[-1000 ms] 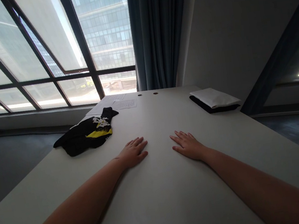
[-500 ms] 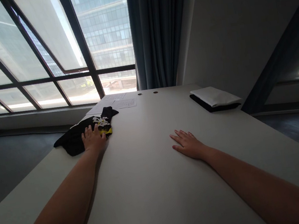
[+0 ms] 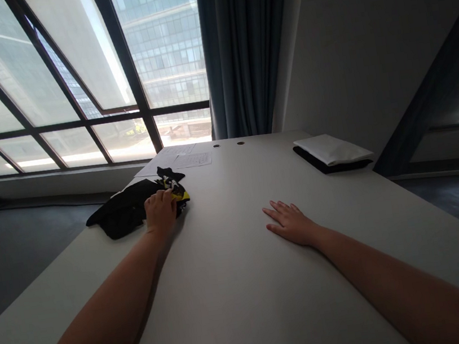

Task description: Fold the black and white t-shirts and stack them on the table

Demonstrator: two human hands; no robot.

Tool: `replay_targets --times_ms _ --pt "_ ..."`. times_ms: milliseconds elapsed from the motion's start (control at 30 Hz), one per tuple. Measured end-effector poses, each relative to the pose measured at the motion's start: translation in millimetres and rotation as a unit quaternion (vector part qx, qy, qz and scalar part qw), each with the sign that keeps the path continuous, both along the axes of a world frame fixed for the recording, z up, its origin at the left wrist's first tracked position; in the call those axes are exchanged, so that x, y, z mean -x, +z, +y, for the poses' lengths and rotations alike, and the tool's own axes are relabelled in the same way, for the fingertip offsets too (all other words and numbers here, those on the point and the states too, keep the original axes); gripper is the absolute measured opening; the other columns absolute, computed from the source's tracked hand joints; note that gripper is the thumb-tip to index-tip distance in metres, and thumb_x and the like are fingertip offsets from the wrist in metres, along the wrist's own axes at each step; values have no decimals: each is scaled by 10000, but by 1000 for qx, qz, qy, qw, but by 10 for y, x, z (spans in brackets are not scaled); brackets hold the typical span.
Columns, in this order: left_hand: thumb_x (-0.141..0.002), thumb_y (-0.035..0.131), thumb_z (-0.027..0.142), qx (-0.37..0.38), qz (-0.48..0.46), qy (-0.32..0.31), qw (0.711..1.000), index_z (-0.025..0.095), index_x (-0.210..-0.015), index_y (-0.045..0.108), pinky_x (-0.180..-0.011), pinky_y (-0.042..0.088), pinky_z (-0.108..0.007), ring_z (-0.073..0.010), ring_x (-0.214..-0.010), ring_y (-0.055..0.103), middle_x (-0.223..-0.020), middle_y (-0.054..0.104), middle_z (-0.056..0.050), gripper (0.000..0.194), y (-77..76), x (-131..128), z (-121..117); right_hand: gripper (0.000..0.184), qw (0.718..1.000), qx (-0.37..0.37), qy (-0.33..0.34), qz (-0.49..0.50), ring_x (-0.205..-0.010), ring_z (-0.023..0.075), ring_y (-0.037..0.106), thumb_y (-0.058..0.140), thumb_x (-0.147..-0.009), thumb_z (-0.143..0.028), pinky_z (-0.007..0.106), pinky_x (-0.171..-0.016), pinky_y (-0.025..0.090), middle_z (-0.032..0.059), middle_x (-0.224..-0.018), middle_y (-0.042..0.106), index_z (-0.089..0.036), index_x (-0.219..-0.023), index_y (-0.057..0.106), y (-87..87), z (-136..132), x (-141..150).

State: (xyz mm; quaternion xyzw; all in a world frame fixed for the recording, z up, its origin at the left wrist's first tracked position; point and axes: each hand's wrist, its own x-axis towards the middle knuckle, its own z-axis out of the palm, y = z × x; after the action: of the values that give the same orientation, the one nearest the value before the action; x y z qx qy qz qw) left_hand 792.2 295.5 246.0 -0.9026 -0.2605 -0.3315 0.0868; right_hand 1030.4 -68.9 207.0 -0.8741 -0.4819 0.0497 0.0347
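Observation:
At the left side of the white table (image 3: pixel 228 286) lies a crumpled black cloth garment (image 3: pixel 121 210) with a white and yellow print; its exact kind cannot be made out. My left hand (image 3: pixel 161 211) is closed on the garment's printed right part, with the fingers curled into the fabric. Some of the print is hidden under the fingers. My right hand (image 3: pixel 290 223) rests flat on the bare tabletop right of centre, fingers spread, holding nothing.
A white folded item (image 3: pixel 335 149) lies on a black one (image 3: pixel 318 164) at the table's right edge. Printed papers (image 3: pixel 191 159) lie at the far left end, near two round cable holes. Beyond the table hang a dark blue curtain (image 3: pixel 249 49) and large windows.
My left hand has gone from lying spread on the garment to gripping it, moving slightly right. The printed part has bunched up and shifted right. My right hand has stayed in place.

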Motion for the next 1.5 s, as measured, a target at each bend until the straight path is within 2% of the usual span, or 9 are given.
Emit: replay_targets --times_ms 133,300,433,533,800,1000,1200,1333,1500 --pt "-1059 422 322 14 46 -194 980 173 -1370 616 -1076 433 -509 -334 -1200 586 -1269 659 -169 396 -34 -135 -426 709 1000 -7 1 2 -1618 355 218 414 -1045 -599 613 -1286 173 145 -1754 227 -268 -1672 388 -6 -2 2" --pt "-1086 407 310 52 117 -431 893 228 -1336 653 -1174 429 -468 -270 -1296 589 -1346 677 -128 360 -38 -206 -990 593 995 -101 23 1 -1599 343 273 488 -1036 -473 601 -1285 218 142 -1702 369 -233 -1576 534 28 -13 9" --pt "-1100 412 304 72 135 -548 822 241 -1342 630 -1228 396 -469 -253 -1375 565 -1452 645 -123 332 24 -131 -1337 499 958 -274 89 -9 -1551 273 374 424 -1047 -314 517 -1290 295 124 -1586 525 -212 -1505 592 95 -30 9" --pt "-1095 430 295 90 156 -570 801 257 -1351 615 -1192 439 -443 -248 -1348 592 -1472 632 -116 317 80 -21 -1444 506 946 -293 136 24 -1566 246 360 390 -1047 -262 510 -1301 298 93 -1576 550 -215 -1509 589 131 -48 26" --pt "-1030 570 485 111 147 -392 901 243 -1404 572 -1041 531 -431 -280 -1156 658 -1328 649 -122 446 54 170 -954 633 952 -168 236 94 -1594 270 313 511 -975 -201 537 -1294 307 100 -1636 487 -210 -1608 486 211 -54 251" --pt "-986 623 493 54 70 -206 975 220 -1299 611 -1038 502 -473 -328 -1115 602 -1210 642 -124 416 -66 82 -662 502 949 -177 256 40 -1319 290 637 602 -956 -224 555 -1279 314 158 -1344 712 -174 -1454 638 297 39 405" --pt "-1015 572 441 17 55 -134 989 190 -1178 630 -966 496 -472 -335 -1029 583 -1132 656 -136 304 -62 66 -625 249 958 -180 220 -33 -1022 271 720 582 -986 -193 461 -1071 519 122 -1055 772 -165 -1164 754 277 78 522" --pt "-1031 515 384 20 39 -75 996 204 -1122 651 -953 474 -488 -347 -1061 584 -1140 677 -139 243 -3 111 -522 305 967 -196 153 -48 -1035 249 697 451 -1072 -232 370 -970 531 122 -1110 749 -182 -1156 740 324 3 443" --pt "-993 551 333 25 -14 -7 1000 235 -1280 654 -1007 429 -535 -380 -1258 549 -1368 641 -137 320 22 173 -316 358 982 -157 70 -80 -1187 310 617 625 -992 -335 446 -1040 485 133 -1299 687 -192 -1313 696 276 -58 189"
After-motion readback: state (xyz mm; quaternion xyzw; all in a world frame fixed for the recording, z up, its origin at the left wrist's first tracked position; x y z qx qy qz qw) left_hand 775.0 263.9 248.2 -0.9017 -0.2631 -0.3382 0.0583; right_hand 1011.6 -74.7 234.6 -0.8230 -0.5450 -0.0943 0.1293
